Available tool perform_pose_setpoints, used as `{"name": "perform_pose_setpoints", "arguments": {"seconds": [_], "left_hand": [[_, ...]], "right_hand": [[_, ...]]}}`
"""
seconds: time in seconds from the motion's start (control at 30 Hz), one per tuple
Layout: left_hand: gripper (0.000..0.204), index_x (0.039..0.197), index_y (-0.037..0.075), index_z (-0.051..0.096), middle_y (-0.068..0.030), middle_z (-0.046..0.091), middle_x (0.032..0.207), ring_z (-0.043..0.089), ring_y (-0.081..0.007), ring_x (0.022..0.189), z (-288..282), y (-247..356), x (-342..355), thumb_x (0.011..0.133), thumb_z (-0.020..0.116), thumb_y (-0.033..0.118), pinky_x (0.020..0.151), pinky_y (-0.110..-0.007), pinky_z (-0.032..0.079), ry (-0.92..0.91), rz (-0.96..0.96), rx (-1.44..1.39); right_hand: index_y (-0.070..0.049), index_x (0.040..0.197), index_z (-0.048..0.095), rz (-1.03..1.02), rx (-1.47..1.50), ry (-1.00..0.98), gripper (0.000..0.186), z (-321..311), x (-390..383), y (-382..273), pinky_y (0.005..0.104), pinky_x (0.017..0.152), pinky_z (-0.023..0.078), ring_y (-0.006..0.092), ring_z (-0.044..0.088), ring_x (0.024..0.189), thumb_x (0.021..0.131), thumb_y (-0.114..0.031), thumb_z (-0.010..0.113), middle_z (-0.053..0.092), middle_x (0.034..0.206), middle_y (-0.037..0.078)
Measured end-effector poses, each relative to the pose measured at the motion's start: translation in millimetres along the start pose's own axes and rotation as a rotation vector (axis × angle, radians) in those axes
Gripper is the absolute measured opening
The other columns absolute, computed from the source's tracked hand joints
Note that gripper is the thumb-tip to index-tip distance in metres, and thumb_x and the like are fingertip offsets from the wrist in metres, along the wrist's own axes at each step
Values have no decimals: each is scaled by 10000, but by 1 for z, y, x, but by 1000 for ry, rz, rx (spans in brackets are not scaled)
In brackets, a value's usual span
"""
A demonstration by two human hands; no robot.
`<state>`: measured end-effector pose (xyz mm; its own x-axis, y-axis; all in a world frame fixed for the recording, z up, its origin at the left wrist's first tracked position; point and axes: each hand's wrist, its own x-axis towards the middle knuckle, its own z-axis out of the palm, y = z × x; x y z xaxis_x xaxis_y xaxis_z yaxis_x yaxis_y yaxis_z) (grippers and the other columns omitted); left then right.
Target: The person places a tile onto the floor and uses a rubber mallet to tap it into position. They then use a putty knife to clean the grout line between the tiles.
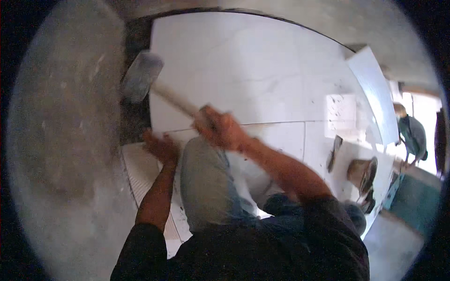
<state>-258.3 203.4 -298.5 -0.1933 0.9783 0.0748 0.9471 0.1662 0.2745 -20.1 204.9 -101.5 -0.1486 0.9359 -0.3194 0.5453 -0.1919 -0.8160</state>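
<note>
My right hand (220, 127) is closed around the pale wooden handle (174, 97) of a mallet. Its thick, grey, blurred head (142, 76) hangs over the dark gap along the left wall, at the edge of a large white tile (211, 61). My left hand (161, 147) holds nothing; its fingers are apart, just above the near left corner of the tiling. Below it lies a pale piece with a ridged surface (140, 175). My bent knee (204, 182) rests between my two arms.
A bare grey wall (70, 117) rises on the left. To the right stand a bucket (360, 174) and a trowel-like tool (334, 153). A white panel (375, 93) leans beyond them. Another person (413, 136) bends over at the far right, near a bright opening.
</note>
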Motion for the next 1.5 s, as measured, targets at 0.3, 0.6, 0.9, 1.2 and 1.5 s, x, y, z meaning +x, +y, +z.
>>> {"name": "perform_pose_setpoints", "arguments": {"seconds": [0.3, 0.6, 0.9, 1.2, 1.5], "left_hand": [[789, 1423, 33, 274, -184, 351, 1424, 368, -380, 1297, -105, 53, -18, 883, 414, 591, 1061, -580, 273, -468, -497, -2165], [721, 1436, 37, 224, -208, 326, 1424, 361, -397, 1286, -47, -6, 78, 921, 423, 502, 1058, -550, 283, -229, 255, -228], [661, 1470, 81, 146, -249, 168, 1492, 239, -420, 1352, 22, 10, 58, 963, 385, 432, 1074, -528, 253, -123, 414, 394], [660, 1481, 73, 104, -225, 85, 1522, 120, -434, 1392, 0, 43, 57, 962, 322, 418, 1076, -615, 150, -290, 284, 533], [812, 1477, 75, 122, -231, 45, 1524, 26, -430, 1405, -24, 68, 77, 860, 564, 365, 1080, -629, 56, -420, 946, 379]], "right_hand": [[-48, 1194, 479, 177, 208, -310, 438, 19, -127, 3, 507, 707, 492, 438, 618, 805, 919, -387, 515, 629, 840, 251], [-33, 1101, 474, -39, 19, -251, 342, -7, -170, 42, 528, 728, 465, 414, 615, 815, 915, -315, 526, 623, 821, 225], [-2, 1052, 381, 421, 273, 243, 322, 7, -141, 97, 541, 600, 464, 434, 608, 713, 930, -274, 503, 604, 753, 249], [-18, 1057, 418, 463, 336, 369, 385, 15, -38, 109, 535, 676, 478, 415, 619, 743, 965, -392, 408, 625, 799, 227], [-35, 1008, 487, 291, 43, 372, 384, 6, -29, 116, 498, 695, 505, 385, 633, 772, 946, -413, 461, 641, 829, 193]]}}
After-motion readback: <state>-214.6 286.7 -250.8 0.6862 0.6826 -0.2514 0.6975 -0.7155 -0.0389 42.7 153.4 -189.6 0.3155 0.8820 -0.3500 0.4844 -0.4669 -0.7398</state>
